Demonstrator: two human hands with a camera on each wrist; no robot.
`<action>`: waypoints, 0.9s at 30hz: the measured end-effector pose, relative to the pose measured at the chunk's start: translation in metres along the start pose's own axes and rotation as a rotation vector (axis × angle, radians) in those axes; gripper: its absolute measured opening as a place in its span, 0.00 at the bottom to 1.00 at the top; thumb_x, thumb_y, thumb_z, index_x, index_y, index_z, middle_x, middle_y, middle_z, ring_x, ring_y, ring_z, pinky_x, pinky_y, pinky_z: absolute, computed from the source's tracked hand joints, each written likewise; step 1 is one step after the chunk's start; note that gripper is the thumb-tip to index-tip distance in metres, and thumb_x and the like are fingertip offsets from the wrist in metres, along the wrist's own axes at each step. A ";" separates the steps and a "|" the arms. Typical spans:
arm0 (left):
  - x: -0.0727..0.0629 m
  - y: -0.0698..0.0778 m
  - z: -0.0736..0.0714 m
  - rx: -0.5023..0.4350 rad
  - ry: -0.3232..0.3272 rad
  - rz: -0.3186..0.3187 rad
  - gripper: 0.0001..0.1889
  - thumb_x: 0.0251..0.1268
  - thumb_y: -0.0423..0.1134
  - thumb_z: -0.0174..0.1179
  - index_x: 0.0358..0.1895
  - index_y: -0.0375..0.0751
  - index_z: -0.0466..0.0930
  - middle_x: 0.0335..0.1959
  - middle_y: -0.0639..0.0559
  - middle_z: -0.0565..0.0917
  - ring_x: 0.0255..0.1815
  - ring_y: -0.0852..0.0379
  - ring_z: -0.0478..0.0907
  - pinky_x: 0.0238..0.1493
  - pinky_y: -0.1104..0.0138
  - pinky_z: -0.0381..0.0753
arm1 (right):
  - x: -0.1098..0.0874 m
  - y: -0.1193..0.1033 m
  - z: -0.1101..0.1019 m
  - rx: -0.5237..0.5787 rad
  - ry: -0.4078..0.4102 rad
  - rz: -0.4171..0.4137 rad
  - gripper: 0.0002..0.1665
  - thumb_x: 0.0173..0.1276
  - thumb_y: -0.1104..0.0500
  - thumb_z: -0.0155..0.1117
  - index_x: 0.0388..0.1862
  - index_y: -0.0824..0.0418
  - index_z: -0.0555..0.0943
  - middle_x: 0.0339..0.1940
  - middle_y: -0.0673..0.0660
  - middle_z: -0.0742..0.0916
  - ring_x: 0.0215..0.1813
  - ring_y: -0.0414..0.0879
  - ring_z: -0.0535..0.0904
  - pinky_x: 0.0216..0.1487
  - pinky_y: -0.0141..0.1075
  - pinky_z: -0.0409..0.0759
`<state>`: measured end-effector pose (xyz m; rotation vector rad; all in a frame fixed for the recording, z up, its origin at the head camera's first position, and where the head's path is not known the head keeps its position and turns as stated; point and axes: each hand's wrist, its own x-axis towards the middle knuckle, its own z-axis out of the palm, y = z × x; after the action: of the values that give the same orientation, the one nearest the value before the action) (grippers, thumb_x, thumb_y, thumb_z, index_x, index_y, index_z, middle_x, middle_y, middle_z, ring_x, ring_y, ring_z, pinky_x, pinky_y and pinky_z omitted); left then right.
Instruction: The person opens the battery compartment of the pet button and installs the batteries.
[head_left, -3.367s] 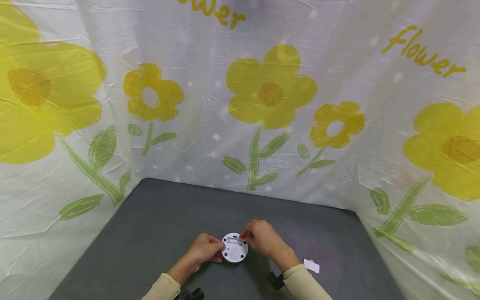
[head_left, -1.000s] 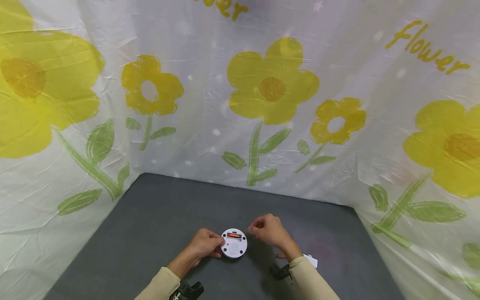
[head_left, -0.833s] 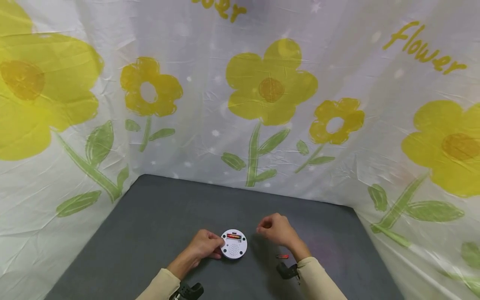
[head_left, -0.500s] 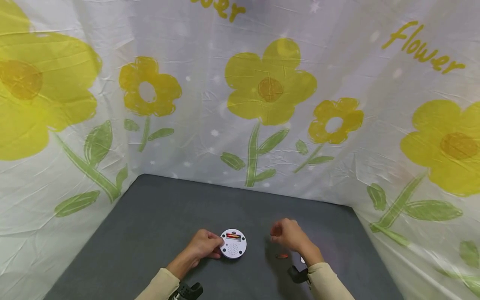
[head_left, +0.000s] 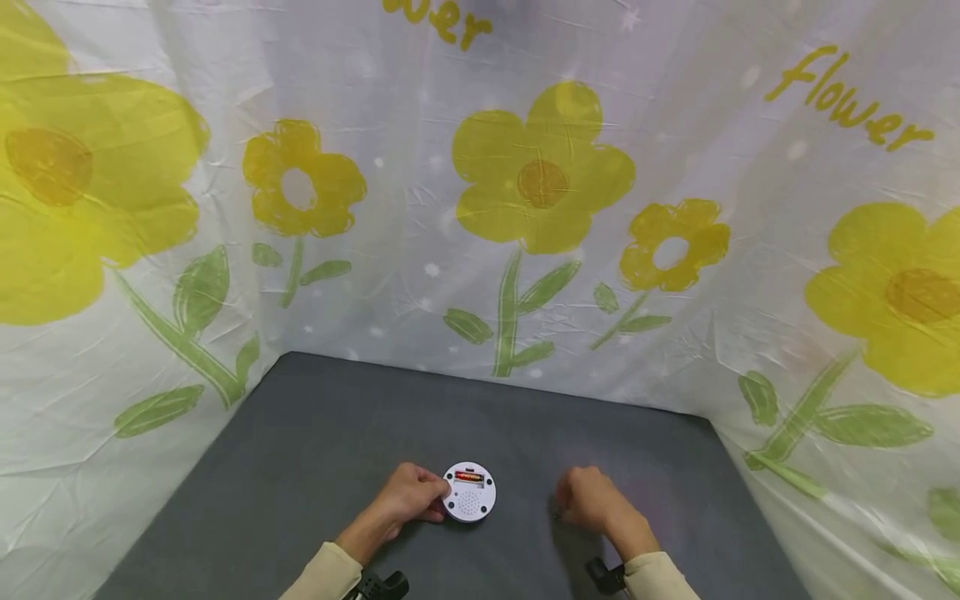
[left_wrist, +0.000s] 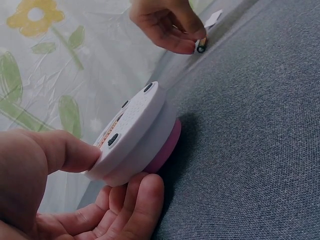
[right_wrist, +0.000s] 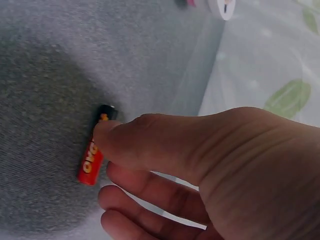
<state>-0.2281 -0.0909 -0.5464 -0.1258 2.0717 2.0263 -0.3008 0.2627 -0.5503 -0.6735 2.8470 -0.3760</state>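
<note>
Battery (right_wrist: pixel 91 162), cylindrical and red with a black end, was partly covered by the thumb of the right hand (head_left: pixel 588 500)

Over the dark grey cloth-surfaced desk (head_left: pixel 360 417), the right hand was held low, to the right of and well apart from a white round plastic device (head_left: pixel 468 506). The battery was seen at the desk surface, below the thumb, with the curved fingers held near its side. Whether it was pinched or only touched could not be told.

The device was gripped at its left edge by the left hand (head_left: pixel 408 493), with the thumb pressed on its upper face and the fingers curled beneath. That face, marked with small perforations and black round feet (left_wrist: pixel 113 140), was turned upward; a pink base (left_wrist: pixel 170 142) was shown underneath. In the upper part of its open rectangular compartment (head_left: pixel 481 484), a second red cylindrical battery (head_left: pixel 470 477) was seated crosswise.

Beyond the right hand, a thin white flat piece (left_wrist: pixel 214 18) was seen from the left wrist. The desk was backed by a pale curtain (head_left: pixel 405 292) printed with yellow flowers and green leaves. Beige sleeves (head_left: pixel 324 573) were worn on both arms.
</note>
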 end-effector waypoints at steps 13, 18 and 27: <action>-0.001 -0.002 0.001 0.016 0.015 -0.016 0.13 0.60 0.29 0.62 0.44 0.21 0.86 0.28 0.46 0.88 0.26 0.59 0.85 0.29 0.68 0.91 | -0.018 -0.020 -0.003 0.046 0.082 -0.025 0.15 0.50 0.69 0.78 0.24 0.49 0.85 0.24 0.43 0.84 0.27 0.41 0.77 0.25 0.43 0.77; 0.000 -0.002 0.001 0.020 0.018 -0.012 0.13 0.60 0.29 0.62 0.44 0.22 0.86 0.28 0.46 0.88 0.26 0.59 0.85 0.30 0.68 0.92 | -0.022 -0.027 -0.005 0.011 0.158 -0.084 0.16 0.48 0.71 0.76 0.25 0.49 0.85 0.24 0.44 0.84 0.27 0.42 0.77 0.25 0.45 0.78; -0.001 0.000 0.001 0.024 0.025 -0.012 0.12 0.61 0.29 0.62 0.44 0.21 0.85 0.28 0.46 0.88 0.26 0.59 0.85 0.30 0.68 0.92 | -0.030 -0.068 -0.040 0.039 0.120 -0.016 0.12 0.52 0.73 0.77 0.25 0.56 0.87 0.27 0.51 0.89 0.28 0.47 0.83 0.29 0.47 0.84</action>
<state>-0.2272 -0.0902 -0.5463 -0.1596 2.1042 2.0025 -0.2556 0.2258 -0.4886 -0.6886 2.9392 -0.4894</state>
